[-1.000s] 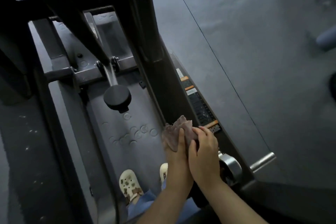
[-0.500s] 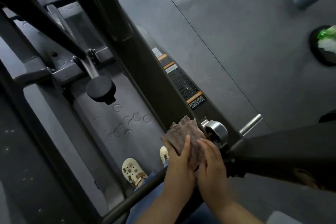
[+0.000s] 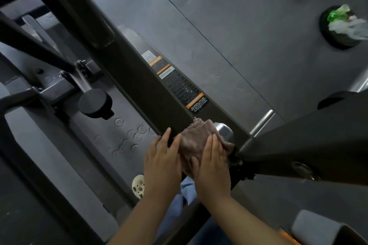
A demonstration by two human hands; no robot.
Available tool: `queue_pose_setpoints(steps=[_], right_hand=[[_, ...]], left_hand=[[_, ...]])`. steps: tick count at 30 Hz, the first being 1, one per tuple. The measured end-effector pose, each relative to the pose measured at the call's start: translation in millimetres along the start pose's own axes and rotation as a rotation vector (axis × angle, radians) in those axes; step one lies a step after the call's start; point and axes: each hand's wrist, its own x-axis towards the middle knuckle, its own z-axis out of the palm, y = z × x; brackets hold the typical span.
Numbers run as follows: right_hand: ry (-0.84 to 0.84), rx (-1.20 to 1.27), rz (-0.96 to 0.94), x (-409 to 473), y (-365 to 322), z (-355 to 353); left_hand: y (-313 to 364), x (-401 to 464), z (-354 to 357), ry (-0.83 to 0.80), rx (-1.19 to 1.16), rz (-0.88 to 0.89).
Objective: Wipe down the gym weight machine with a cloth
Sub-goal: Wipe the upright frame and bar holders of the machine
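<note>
A dull pink cloth (image 3: 194, 138) lies wrapped over the dark diagonal beam (image 3: 139, 85) of the weight machine, just below its warning label (image 3: 179, 87). My right hand (image 3: 212, 167) presses flat on the cloth's near side, fingers together. My left hand (image 3: 162, 162) lies flat against the beam's left face, its fingertips beside the cloth's left edge. A chrome knob (image 3: 225, 131) sits right behind the cloth.
A black padded arm (image 3: 308, 145) crosses from the right and meets the beam by my right hand. A black round knob on a lever (image 3: 94, 103) sits left over the footplate (image 3: 111, 145). A bin with green and white bags (image 3: 340, 26) stands far right.
Both hands and the cloth have slid down the beam from beside the warning label to the chrome knob. My hands have spread apart, and the view has swung to show the padded arm.
</note>
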Motion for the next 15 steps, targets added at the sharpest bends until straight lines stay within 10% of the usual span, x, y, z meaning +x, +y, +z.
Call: queue_pose_setpoints(steps=[15], right_hand=[[-0.028, -0.052, -0.050, 19, -8, 4]], left_hand=[[-22, 62, -44, 0.153, -0.037, -0.177]])
